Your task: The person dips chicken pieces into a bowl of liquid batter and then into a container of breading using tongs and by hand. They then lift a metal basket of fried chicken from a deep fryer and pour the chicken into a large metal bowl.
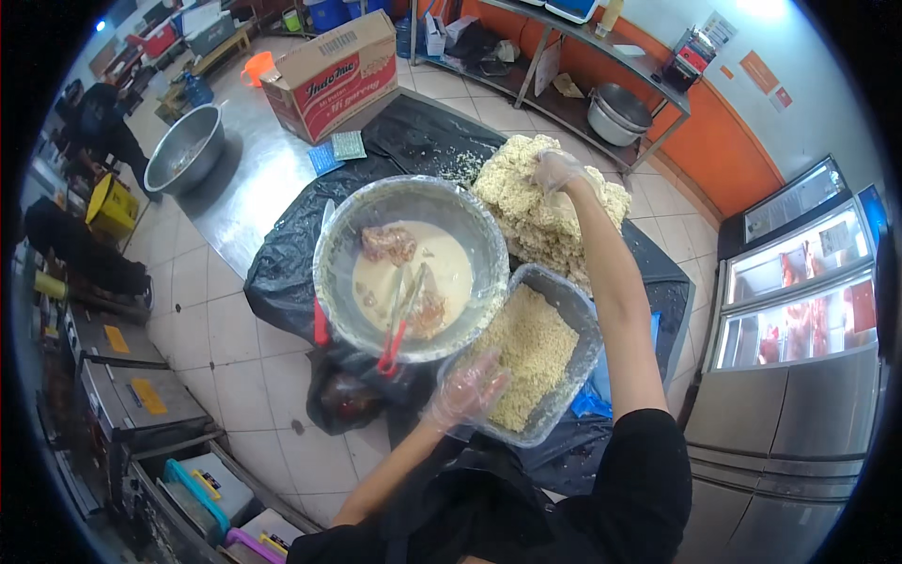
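Observation:
My right hand [560, 171], in a clear plastic glove, rests on top of a big heap of pale crumb-coated pieces [525, 211]; whether its fingers hold any is unclear. My left hand [471, 388], gloved too, has its fingers spread at the left edge of a grey plastic tub [590, 345] of yellowish crumbs [535, 352]. Beside the tub is a large metal bowl [328, 282] of cream-coloured batter [451, 271], with pieces of raw meat [389, 244] in it. Metal tongs with red handles [394, 345] lean inside the bowl.
Black plastic sheeting [282, 282] covers part of the steel table [246, 183]. An Indomie carton [345, 81], two small packets [337, 154], an orange plastic mug [257, 68] and another metal bowl [184, 151] stand farther back. A glass-door refrigerator [796, 303] is at right; people [106, 127] are at left.

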{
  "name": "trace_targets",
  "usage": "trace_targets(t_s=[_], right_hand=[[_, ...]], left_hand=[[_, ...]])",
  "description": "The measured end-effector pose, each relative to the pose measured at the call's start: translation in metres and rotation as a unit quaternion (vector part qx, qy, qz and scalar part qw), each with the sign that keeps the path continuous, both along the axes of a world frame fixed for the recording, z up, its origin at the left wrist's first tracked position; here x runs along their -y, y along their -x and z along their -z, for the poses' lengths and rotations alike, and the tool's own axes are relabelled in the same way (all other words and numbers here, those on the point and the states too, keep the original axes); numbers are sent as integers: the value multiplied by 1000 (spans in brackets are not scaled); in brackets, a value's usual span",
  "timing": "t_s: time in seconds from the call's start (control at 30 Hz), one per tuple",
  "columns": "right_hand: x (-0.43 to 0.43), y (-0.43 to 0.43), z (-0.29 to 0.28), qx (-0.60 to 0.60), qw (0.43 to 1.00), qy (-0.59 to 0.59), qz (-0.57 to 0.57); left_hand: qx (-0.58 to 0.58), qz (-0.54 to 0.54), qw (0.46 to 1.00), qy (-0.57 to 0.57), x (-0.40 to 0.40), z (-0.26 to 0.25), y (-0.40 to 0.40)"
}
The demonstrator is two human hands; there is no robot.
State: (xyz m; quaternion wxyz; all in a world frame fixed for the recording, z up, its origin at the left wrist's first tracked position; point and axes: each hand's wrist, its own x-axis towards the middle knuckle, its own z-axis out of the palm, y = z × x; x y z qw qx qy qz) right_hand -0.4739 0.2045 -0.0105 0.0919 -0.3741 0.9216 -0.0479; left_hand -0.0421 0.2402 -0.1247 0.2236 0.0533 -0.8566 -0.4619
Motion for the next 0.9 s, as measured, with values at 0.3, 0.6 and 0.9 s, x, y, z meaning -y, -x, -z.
trace_targets(t_s=[0.3,0.6,0.9], right_hand=[[2,-66,81,-81,968,238,-19],[31,-78,54,5,1000,-2,-7],[-72,-171,21,91,944,315,33]], left_hand=[[8,20,1000,-8,-4,-15,1],[118,-297,909,269,58,-94,-16],[123,-294,621,716,144,15,-30]])
